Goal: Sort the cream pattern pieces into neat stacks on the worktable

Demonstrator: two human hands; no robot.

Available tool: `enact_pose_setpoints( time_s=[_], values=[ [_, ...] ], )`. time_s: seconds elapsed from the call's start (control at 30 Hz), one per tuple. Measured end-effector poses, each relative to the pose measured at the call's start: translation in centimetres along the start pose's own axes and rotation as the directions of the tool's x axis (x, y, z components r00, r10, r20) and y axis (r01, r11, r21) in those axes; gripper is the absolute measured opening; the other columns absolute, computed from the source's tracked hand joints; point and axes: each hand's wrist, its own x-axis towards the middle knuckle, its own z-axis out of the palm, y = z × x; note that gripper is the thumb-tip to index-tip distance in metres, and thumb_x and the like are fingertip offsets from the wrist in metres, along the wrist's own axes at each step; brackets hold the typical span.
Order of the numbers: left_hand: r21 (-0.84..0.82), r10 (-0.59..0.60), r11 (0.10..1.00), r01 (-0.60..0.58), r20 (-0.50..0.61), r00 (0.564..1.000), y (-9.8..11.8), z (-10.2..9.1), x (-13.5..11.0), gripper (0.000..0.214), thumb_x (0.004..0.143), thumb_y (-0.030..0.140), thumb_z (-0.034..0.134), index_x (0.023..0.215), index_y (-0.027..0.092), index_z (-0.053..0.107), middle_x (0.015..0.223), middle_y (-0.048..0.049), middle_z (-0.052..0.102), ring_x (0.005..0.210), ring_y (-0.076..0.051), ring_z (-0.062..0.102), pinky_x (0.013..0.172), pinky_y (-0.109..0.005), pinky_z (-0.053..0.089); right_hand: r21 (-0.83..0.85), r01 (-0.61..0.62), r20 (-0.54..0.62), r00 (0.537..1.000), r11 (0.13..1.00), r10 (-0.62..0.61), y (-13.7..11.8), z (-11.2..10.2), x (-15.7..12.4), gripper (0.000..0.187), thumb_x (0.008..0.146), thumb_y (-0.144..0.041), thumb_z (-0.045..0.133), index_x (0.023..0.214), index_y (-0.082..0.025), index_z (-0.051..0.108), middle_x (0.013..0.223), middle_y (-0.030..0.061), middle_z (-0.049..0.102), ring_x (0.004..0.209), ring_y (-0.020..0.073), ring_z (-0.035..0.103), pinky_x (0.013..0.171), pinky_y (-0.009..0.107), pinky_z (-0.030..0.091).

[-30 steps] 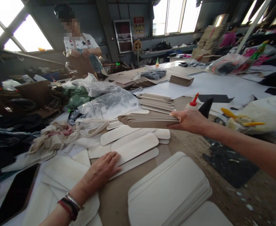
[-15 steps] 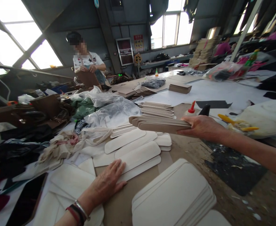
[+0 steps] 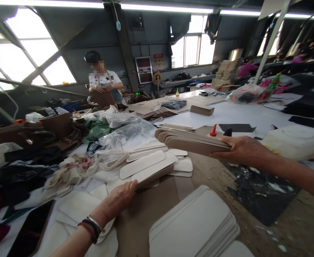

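Brown boards (image 3: pixel 190 141), long and round-ended, are gripped as a stack by the right hand (image 3: pixel 244 147), whose thumb and fingers are closed on their right-hand end; the stack is held raised above the work surface (image 3: pixel 135 221), with its left ends slightly stepped. A white strip (image 3: pixel 155 167) is pinched at its near end by the left hand (image 3: pixel 123 194), the fingers being clamped there; it is tilted so that a brown side is exposed along its lower edge, and whether one piece or several is held cannot be told.

Just behind it another strip (image 3: pixel 141 165) is laid flat, and beyond that a row of overlapped pale strips (image 3: pixel 146 151) is seen. Smaller white pieces (image 3: pixel 186 165) are placed beside its far end. Nearer, a fanned pile of broad white panels (image 3: pixel 189 219) is set between the two arms. More pale panels (image 3: pixel 71 205) are spread beside the left forearm, on whose wrist bangles (image 3: pixel 92 225) are worn. A red-tipped bottle (image 3: pixel 213 130) is mostly hidden behind the boards. A black sheet (image 3: pixel 264 198) is laid below the right forearm. Farther off, a brown piece (image 3: pixel 102 99) is held by another person (image 3: pixel 114 77).
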Motion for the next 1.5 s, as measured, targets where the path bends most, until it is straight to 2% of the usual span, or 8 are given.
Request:
enact_pose_setpoints(
  time_s=[0.27, 0.4, 0.57, 0.67, 0.87, 1.0, 1.17, 1.5],
  values=[
    [-0.092, 0.022, 0.995, -0.025, -0.028, 0.999, 6.1, -1.4, -1.3, 0.036, 0.074, -0.003, 0.037, 0.105, 0.014, 0.043, 0.085, -0.0064, 0.060, 0.074, -0.019, 0.058, 0.067, -0.031, 0.052, -0.033, 0.186, -0.008, 0.982, 0.982, -0.186, -3.3, 0.9, 0.0, 0.040, 0.076, -0.053, 0.056, 0.104, -0.024, 0.061, 0.077, 0.0039, 0.068, 0.073, 0.0226, 0.064, 0.058, 0.026, 0.039],
    [-0.070, -0.047, 0.997, 0.036, -0.169, 0.985, 7.5, -0.3, -1.2, 0.032, 0.077, -0.002, 0.040, 0.105, 0.012, 0.045, 0.088, -0.0088, 0.060, 0.077, -0.021, 0.057, 0.070, -0.033, 0.051, -0.025, 0.416, 0.095, 0.906, 0.909, -0.412, -7.4, 3.7, -0.1, 0.026, 0.077, -0.045, 0.058, 0.092, -0.024, 0.062, 0.088, 0.0051, 0.069, 0.082, 0.0235, 0.064, 0.059, 0.026, 0.039],
    [0.116, -0.047, 0.987, 0.112, -0.458, 0.888, 9.2, 1.1, -1.2, 0.023, 0.081, 0.006, 0.045, 0.100, 0.018, 0.052, 0.103, -0.0107, 0.059, 0.102, -0.024, 0.052, 0.091, -0.040, 0.038, -0.004, 0.563, 0.259, 0.799, 0.826, -0.543, -10.3, 7.7, -0.1, 0.028, 0.072, -0.040, 0.065, 0.095, -0.023, 0.062, 0.095, 0.0076, 0.069, 0.088, 0.0256, 0.064, 0.064, 0.028, 0.042],
    [-0.017, -0.166, 0.982, 0.185, -0.535, 0.828, 9.5, 1.2, -0.6, 0.020, 0.080, 0.013, 0.050, 0.099, 0.020, 0.051, 0.116, -0.0123, 0.055, 0.116, -0.028, 0.044, 0.099, -0.046, 0.031, 0.045, 0.574, 0.325, 0.766, 0.818, -0.555, -10.3, 9.3, 0.5, 0.033, 0.072, -0.048, 0.065, 0.093, -0.023, 0.062, 0.093, 0.0079, 0.069, 0.088, 0.0267, 0.064, 0.065, 0.029, 0.043],
    [-0.188, -0.360, 0.924, 0.334, -0.122, 0.925, 7.7, -1.2, 2.5, 0.075, 0.072, 0.022, 0.067, 0.134, 0.012, 0.027, 0.107, -0.0115, 0.058, 0.095, -0.027, 0.054, 0.082, -0.042, 0.044, 0.151, 0.602, 0.296, 0.730, 0.784, -0.617, -9.4, 10.0, 1.5, 0.044, 0.074, -0.058, 0.057, 0.095, -0.020, 0.061, 0.088, 0.0106, 0.069, 0.084, 0.0287, 0.063, 0.067, 0.032, 0.044],
    [-0.201, -0.397, 0.895, 0.399, 0.053, 0.916, 7.1, -2.2, 3.5, 0.049, 0.080, 0.032, 0.059, 0.123, 0.015, 0.044, 0.094, -0.0076, 0.059, 0.087, -0.027, 0.054, 0.076, -0.042, 0.044, 0.376, 0.483, 0.132, 0.817, 0.791, -0.561, -6.9, 10.7, 1.1, 0.048, 0.082, -0.058, 0.043, 0.101, -0.018, 0.062, 0.096, 0.0118, 0.067, 0.091, 0.0275, 0.059, 0.078, 0.034, 0.043],
    [-0.218, -0.451, 0.867, 0.448, 0.039, 0.891, 7.2, -2.1, 3.6, 0.049, 0.079, 0.038, 0.061, 0.119, 0.014, 0.048, 0.095, -0.0077, 0.059, 0.089, -0.027, 0.053, 0.084, -0.046, 0.039, 0.703, 0.064, 0.105, 0.976, 0.709, -0.193, -4.7, 13.2, 0.5, 0.059, 0.084, -0.063, 0.023, 0.090, -0.018, 0.061, 0.094, 0.0084, 0.065, 0.092, 0.0252, 0.056, 0.080, 0.035, 0.042],
    [-0.289, -0.458, 0.847, 0.446, 0.028, 0.888, 7.6, -2.1, 3.3, 0.052, 0.072, 0.026, 0.068, 0.118, 0.017, 0.048, 0.103, -0.0074, 0.059, 0.095, -0.026, 0.052, 0.086, -0.043, 0.038, 0.753, -0.062, 0.034, 0.998, 0.655, 0.055, -9.1, 14.0, -1.8, 0.045, 0.081, -0.060, 0.026, 0.066, -0.021, 0.043, 0.070, 0.0039, 0.054, 0.072, 0.0206, 0.052, 0.064, 0.030, 0.042]
  ],
)
